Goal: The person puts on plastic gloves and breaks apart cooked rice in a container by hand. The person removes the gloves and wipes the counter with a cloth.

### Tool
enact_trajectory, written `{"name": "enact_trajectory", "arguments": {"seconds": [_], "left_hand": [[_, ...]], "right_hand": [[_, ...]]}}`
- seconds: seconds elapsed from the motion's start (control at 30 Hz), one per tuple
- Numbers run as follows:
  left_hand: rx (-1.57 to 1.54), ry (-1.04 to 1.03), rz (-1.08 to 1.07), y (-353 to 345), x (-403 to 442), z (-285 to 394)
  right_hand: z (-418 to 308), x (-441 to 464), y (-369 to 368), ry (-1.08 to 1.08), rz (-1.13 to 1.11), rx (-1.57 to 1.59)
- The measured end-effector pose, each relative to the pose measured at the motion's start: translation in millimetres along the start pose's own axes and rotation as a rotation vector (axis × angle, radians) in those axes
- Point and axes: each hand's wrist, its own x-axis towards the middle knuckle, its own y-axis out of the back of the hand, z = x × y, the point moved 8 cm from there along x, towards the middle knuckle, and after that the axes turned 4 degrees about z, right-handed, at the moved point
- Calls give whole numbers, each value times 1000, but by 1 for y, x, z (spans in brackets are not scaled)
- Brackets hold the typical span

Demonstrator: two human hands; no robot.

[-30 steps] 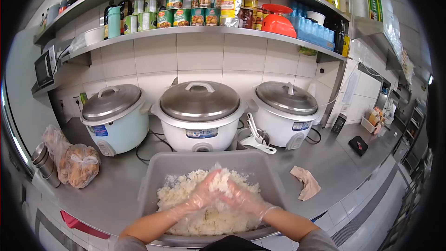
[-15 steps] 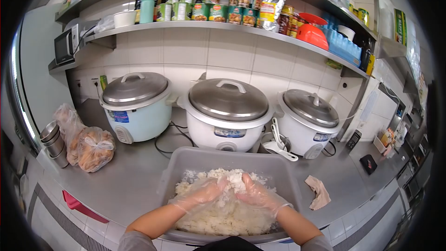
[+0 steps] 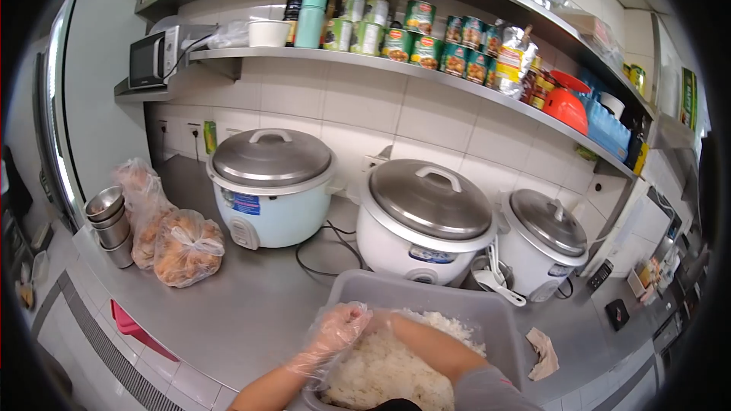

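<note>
My left hand (image 3: pixel 344 329), in a clear plastic glove, is over the left side of a grey tub (image 3: pixel 346 287). Its fingers are curled closed, and whatever they may hold is hidden. My right hand (image 3: pixel 378 323) reaches across to the left and meets the left hand at the fingers. Most of it is hidden or blurred, so its grip does not show; its forearm lies across the tub. Cooked white rice (image 3: pixel 388 369) fills the tub beneath both hands.
Behind the tub stand a pale blue rice cooker (image 3: pixel 270 217), a white rice cooker (image 3: pixel 396 240) and a smaller one (image 3: pixel 525 259). White scoops (image 3: pixel 499 281) rest by a pot. Bagged food (image 3: pixel 189 247) and stacked metal cups (image 3: pixel 114 232) are left. A crumpled cloth (image 3: pixel 542 354) lies right.
The view has turned left. My hands, earlier cupped around a clump of rice over the tub, have moved to its left side, the right arm crossing over. The clump no longer shows.
</note>
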Motion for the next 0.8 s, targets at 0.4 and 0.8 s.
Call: {"name": "enact_trajectory", "arguments": {"seconds": [0.4, 0.8], "left_hand": [[149, -344, 183, 7, 9, -7], [128, 56, -692, -40, -41, -10]], "right_hand": [[-28, 22, -62, -148, -322, -169], [-124, -155, 23, -295, 263, -299]]}}
